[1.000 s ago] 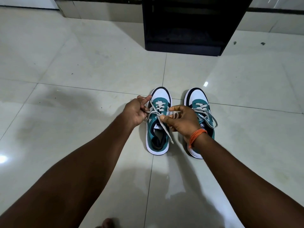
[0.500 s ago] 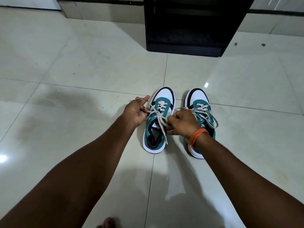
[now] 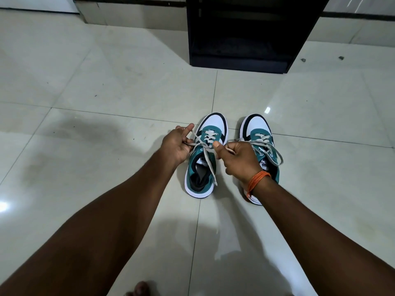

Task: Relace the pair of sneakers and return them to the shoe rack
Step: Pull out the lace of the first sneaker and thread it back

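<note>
Down on the floor (image 3: 106, 92) stand 2 sneakers side by side, toes pointing away toward the rack (image 3: 245, 35). Both are teal with white toes, black trim and white soles. The left sneaker (image 3: 202, 165) sits on a tile seam, its grey lace (image 3: 210, 165) threaded through the front eyelets only; the tongue and the dark opening lie bare behind them. One end of that lace runs left into the left hand (image 3: 178, 144), which is closed on it, with one finger sticking up. Another strand runs right to the right hand (image 3: 237, 157), pinched between thumb and curled fingers, and a loose end trails back over the sneaker's collar. The 2 hands are apart, one on each side of the left sneaker, drawing the lace outward. The right sneaker (image 3: 261, 135) is just beside the first, not touching it, and is partly hidden by the right hand and wrist; its lace loops loosely over its side. An orange band (image 3: 256, 180) circles the right wrist. The rack is black, open-fronted and well apart from the sneakers, against the wall. A toe (image 3: 139, 288) shows at the bottom edge.
</note>
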